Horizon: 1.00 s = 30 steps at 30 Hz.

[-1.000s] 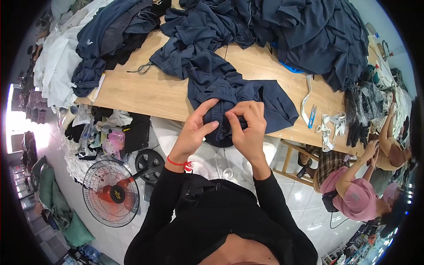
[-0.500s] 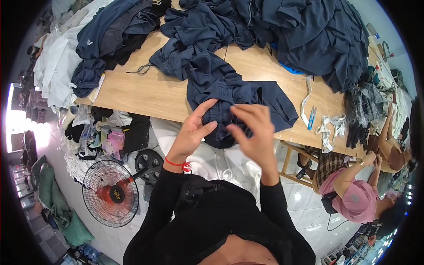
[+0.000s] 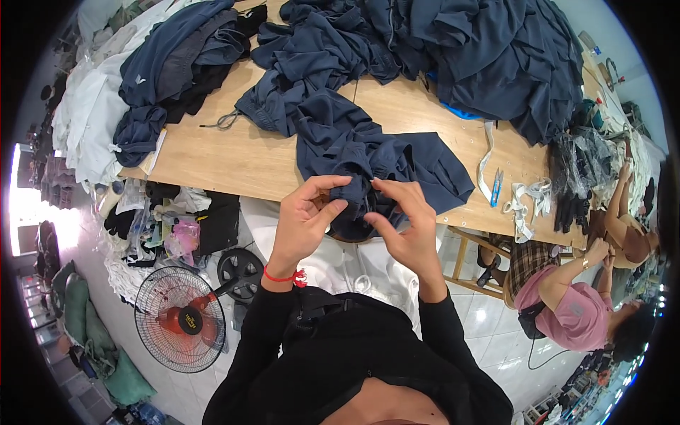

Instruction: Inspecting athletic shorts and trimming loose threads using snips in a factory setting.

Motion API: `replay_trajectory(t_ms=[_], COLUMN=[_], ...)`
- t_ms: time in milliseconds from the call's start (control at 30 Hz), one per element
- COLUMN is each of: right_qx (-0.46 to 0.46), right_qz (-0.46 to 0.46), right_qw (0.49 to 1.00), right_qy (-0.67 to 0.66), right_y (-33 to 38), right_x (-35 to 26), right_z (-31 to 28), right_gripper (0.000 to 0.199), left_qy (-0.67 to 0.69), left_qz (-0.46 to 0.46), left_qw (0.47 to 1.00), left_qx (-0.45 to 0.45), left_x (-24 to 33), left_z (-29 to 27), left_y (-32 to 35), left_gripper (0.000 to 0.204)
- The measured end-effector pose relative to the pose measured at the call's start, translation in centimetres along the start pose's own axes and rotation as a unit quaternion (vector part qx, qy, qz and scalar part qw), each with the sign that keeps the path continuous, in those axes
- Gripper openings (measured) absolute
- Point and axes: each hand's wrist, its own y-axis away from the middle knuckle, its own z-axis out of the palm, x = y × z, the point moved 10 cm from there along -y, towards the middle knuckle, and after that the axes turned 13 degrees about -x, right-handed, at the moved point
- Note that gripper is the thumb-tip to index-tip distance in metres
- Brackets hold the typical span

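Note:
A navy garment with a gathered elastic waistband lies over the table's near edge, its waistband end drawn toward me. My left hand pinches the band between thumb and fingers. On the band's other side, my right hand has its index fingertip and thumb against the cloth, curled around its edge. Folds hide part of what lies between the two hands. Whether the garment is shorts or trousers cannot be told.
More navy garments are heaped across the far side of the wooden table. Blue-handled snips and white strips lie at the right. A fan stands at lower left. A seated person in pink is at right.
My right hand, blurred and slightly lifted before, has come down onto the waistband. The left hand has kept its pinch and shifted slightly lower with the cloth.

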Motion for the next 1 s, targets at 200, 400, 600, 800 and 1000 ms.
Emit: replay_trajectory(t_ms=[200,400,600,800,1000], right_qx=[-0.057,-0.1,0.005,0.084,0.127], right_qz=[0.005,-0.137,-0.153,-0.154,-0.245], right_qw=[0.998,0.981,0.982,0.967,0.956], right_qy=[-0.017,0.093,0.112,0.185,0.1], right_y=[-1.0,-2.7,-2.9,-1.8,-2.6], right_x=[0.1,-5.1,-6.6,-8.0,-10.8], right_z=[0.4,1.1,-2.5,-4.4,-3.6], right_gripper=[0.046,0.031,0.029,0.029,0.036], left_qy=[-0.172,-0.332,-0.524,-0.385,-0.353], left_qz=[0.055,0.187,0.057,0.082,0.145], left_qw=[0.983,0.919,0.819,0.917,0.915], left_qx=[-0.006,-0.104,-0.225,-0.066,-0.127], left_x=[4.2,11.2,7.0,8.0,5.9], left_z=[2.5,4.6,0.4,-2.6,4.7], left_y=[-0.5,-1.6,-3.8,-2.5,-4.5], left_gripper=[0.044,0.071,0.073,0.08,0.045])
